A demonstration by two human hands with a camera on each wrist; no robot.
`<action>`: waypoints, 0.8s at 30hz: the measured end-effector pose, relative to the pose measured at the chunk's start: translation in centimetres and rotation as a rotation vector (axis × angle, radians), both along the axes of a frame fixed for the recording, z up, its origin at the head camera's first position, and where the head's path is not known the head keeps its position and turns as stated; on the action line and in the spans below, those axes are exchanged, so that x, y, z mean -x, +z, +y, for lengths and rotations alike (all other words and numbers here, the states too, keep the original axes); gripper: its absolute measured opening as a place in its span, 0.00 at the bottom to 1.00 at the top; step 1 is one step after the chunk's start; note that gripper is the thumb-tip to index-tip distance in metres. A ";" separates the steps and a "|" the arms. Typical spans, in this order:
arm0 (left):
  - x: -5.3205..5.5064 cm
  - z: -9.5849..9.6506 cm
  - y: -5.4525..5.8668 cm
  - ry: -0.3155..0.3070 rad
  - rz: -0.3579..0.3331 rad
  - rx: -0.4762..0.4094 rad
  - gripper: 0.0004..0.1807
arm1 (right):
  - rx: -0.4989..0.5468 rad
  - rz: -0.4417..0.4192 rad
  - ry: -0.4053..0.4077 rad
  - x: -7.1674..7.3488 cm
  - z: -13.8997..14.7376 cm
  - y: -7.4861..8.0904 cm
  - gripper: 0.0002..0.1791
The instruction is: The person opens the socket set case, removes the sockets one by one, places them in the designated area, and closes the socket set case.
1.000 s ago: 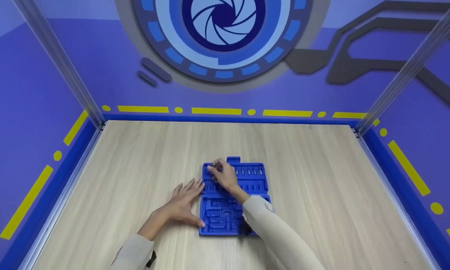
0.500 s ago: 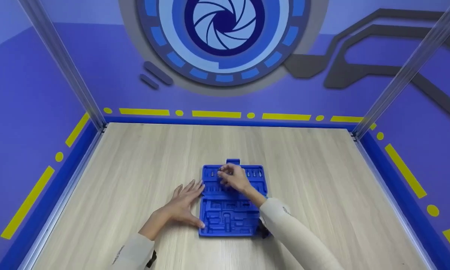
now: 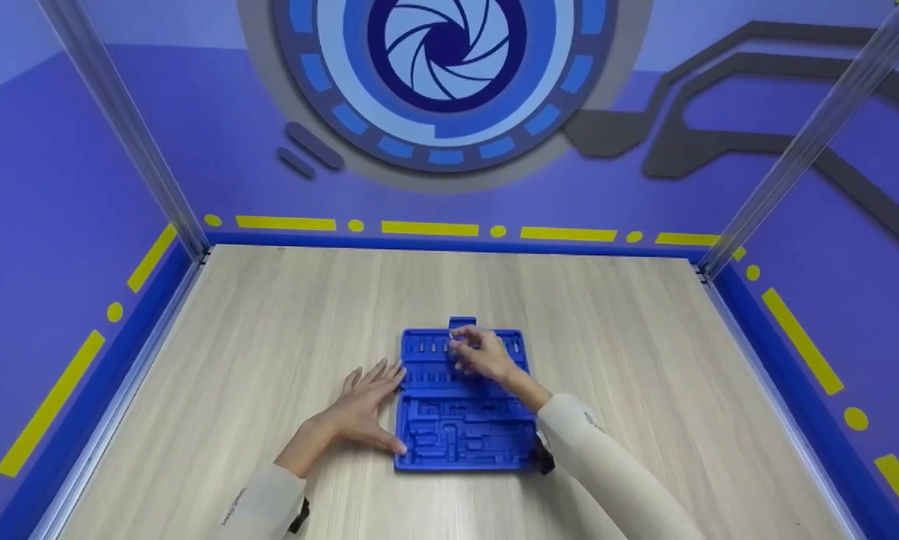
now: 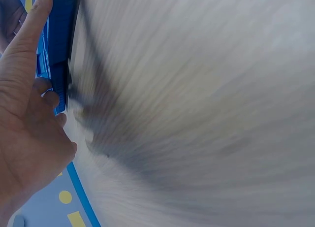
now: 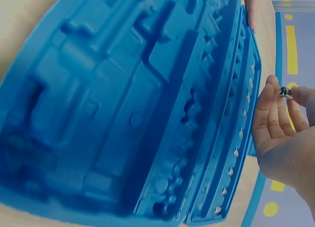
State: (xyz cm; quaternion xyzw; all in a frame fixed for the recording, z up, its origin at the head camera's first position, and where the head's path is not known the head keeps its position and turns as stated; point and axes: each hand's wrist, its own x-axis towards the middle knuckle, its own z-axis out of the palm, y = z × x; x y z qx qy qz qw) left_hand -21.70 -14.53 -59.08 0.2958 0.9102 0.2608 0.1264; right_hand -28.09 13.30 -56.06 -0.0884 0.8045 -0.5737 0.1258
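An open blue plastic tool case (image 3: 464, 435) lies on the wooden table, its moulded recesses facing up. Along its far half runs a row of small metal bits (image 3: 433, 346), partly hidden by my right hand. My right hand (image 3: 486, 355) hovers over that row. Its thumb and fingertips pinch a small shiny metal bit (image 5: 284, 92), seen end-on in the right wrist view. My left hand (image 3: 367, 409) spreads along the case's left side, fingertips at the far half's edge and thumb on the near left corner. It shows beside the case wall in the left wrist view.
The pale wood table (image 3: 621, 360) extends around the case on all sides. Blue printed walls (image 3: 374, 180) with metal corner posts (image 3: 801, 142) stand at the back and sides. A latch tab (image 3: 462, 322) sticks out from the case's far edge.
My right hand has shifted to the right along the bit row, uncovering bits at the row's left end. My left hand stays at the case's left edge.
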 end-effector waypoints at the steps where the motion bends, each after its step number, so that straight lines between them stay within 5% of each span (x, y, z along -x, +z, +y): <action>1: 0.0 0.0 0.0 0.001 0.000 0.002 0.74 | 0.008 -0.001 0.008 0.0 0.2 0.1 0.19; 12: 0.6 0.1 0.2 -0.018 0.028 0.003 0.73 | 0.088 -0.022 -0.009 0.5 3.4 0.4 0.23; 24: 0.2 -0.4 0.4 -0.023 0.071 0.075 0.73 | 0.037 -0.065 -0.050 0.4 7.4 0.3 0.28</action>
